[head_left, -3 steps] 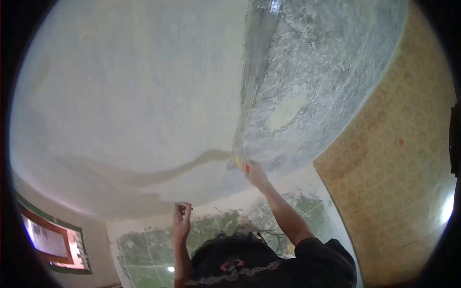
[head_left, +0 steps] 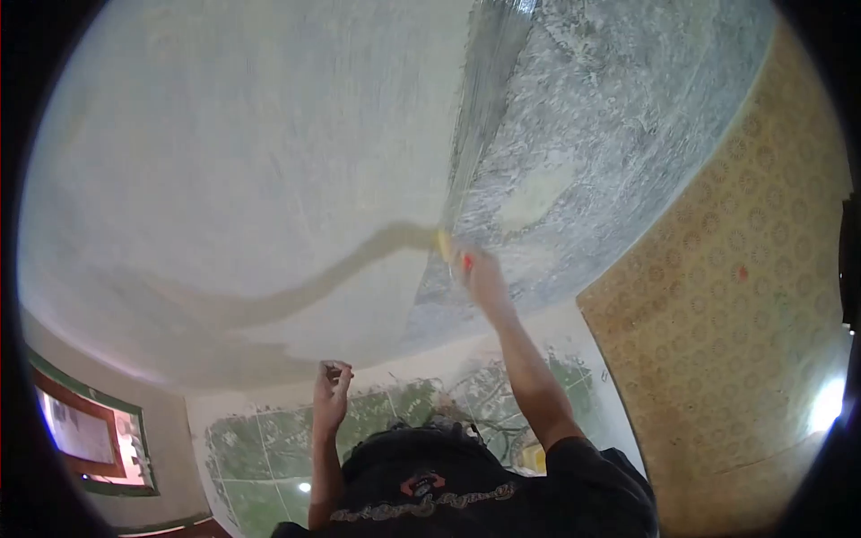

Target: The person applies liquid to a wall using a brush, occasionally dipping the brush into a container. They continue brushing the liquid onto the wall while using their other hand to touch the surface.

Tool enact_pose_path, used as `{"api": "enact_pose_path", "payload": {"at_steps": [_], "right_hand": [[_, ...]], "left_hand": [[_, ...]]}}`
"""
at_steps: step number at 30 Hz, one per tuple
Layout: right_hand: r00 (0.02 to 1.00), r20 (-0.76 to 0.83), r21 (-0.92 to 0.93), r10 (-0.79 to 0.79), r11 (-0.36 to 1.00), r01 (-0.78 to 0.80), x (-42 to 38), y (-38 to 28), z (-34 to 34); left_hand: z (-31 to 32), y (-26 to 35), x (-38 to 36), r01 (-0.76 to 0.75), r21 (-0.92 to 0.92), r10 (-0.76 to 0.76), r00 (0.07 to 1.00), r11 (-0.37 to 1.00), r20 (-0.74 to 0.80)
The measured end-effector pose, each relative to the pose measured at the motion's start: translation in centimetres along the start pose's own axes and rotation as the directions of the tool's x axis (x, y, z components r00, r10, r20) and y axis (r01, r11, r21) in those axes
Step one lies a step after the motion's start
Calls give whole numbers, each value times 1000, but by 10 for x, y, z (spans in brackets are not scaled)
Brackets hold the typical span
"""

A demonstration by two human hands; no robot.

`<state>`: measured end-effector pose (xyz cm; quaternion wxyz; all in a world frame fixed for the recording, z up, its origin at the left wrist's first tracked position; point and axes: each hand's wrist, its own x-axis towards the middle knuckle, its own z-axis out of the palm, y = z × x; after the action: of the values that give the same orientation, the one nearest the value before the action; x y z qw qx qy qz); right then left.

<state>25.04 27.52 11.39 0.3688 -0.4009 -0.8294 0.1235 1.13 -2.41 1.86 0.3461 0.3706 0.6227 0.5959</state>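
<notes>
My right hand (head_left: 485,280) grips a blurred hand tool (head_left: 444,243) with a yellow edge and a red part, held against the pale wall (head_left: 269,161). Above the tool, a dark streaked band (head_left: 484,99) runs up the wall between a smoother area on the left and a rough grey patch (head_left: 619,134) on the right. Lower and to the left, my left hand (head_left: 332,393) is raised in front of the wall, fingers curled toward the thumb. What it holds, if anything, I cannot make out.
Green tiles (head_left: 354,421) smeared with white run along the foot of the wall. On the right stands a brown patterned panel (head_left: 700,305). A wood-framed window (head_left: 90,439) is at lower left. Something yellow (head_left: 534,459) sits low beside my right arm.
My right hand and the tool have moved up along the wall, and the arm's shadow has risen with them. My left hand stays curled, slightly higher in view.
</notes>
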Motion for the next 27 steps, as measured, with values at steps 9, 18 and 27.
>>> {"api": "enact_pose_path", "payload": {"at_steps": [9,18,27], "right_hand": [[746,-628,169,-223,897,410,106,-93,-116],[990,-116,156,-75,983,93,-51,29,30],[937,-323,243,-133,945,218,86,-70,-83]], "left_hand": [[31,1,29,-114,-147,131,985,983,110],[18,11,21,-88,-102,80,994,991,-76],[28,12,16,-53,-67,47,994,996,-97]]}}
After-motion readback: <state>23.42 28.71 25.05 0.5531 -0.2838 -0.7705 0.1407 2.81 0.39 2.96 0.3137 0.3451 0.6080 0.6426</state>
